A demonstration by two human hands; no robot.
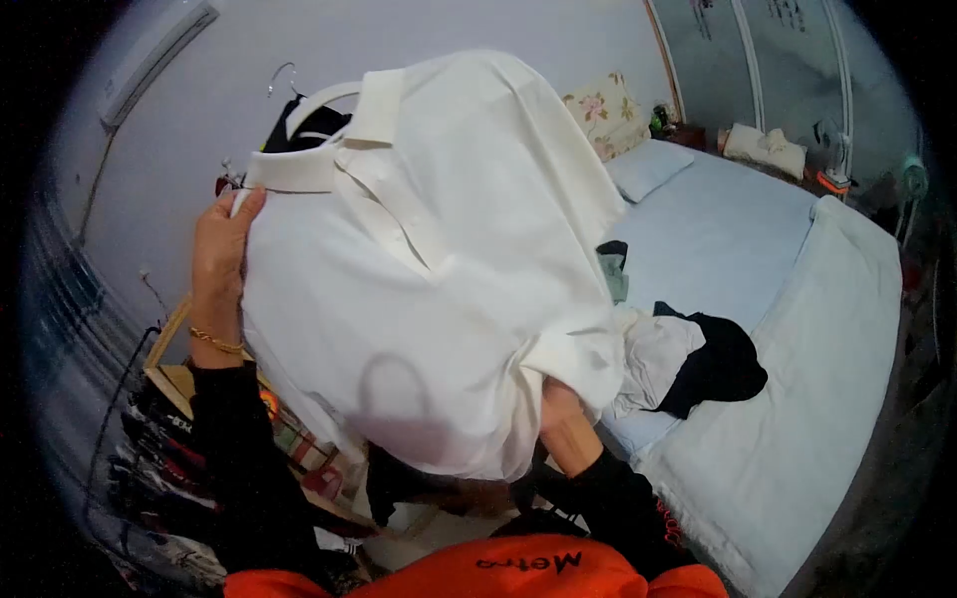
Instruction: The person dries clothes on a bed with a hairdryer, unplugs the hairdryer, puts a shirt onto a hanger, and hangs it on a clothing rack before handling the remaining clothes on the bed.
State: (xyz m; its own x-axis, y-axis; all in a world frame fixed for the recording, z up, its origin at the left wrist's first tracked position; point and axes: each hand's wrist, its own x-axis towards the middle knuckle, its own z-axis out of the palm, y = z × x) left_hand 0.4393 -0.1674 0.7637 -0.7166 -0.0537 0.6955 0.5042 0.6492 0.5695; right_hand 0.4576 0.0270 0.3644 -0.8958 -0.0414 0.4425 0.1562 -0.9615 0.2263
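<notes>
A white collared shirt (478, 189) is held up in front of me and fills the middle of the view. My left hand (224, 239) grips it beside the collar at the upper left, thumb over the cloth. At the lower right, my right hand (560, 407) reaches under a bunched fold of the shirt, its fingers hidden by the cloth. A metal hanger hook (283, 78) shows above the collar, with dark fabric (299, 125) behind the collar opening.
On the right is a bed (718, 239) with a pillow (650, 169), a black garment (716, 364) and a pale garment (658, 354). Clothes (164, 468) hang at the lower left, near a wooden frame (171, 339). An air conditioner (159, 65) is on the wall.
</notes>
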